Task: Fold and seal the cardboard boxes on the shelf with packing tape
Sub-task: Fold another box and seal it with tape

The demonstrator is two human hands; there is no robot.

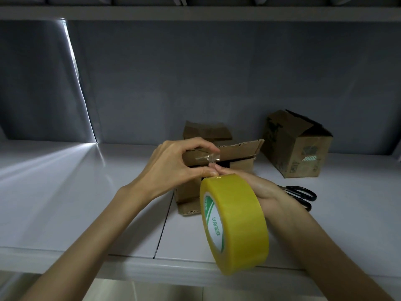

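Note:
A large yellow roll of packing tape (236,222) is held up in front of me by my right hand (260,190), whose fingers reach round it from behind. My left hand (173,164) pinches the clear loose tape end (209,158) just above the roll. Behind the hands an open cardboard box (236,155) sits on the white shelf (86,203) with its flaps up. A second cardboard box (297,144), closed, stands tilted at the back right.
Black scissors (303,195) lie on the shelf right of my right hand. A grey back wall (195,83) closes the shelf, with a bright gap of light at the left. Another shelf board (195,13) runs overhead. The shelf's front edge is near my forearms.

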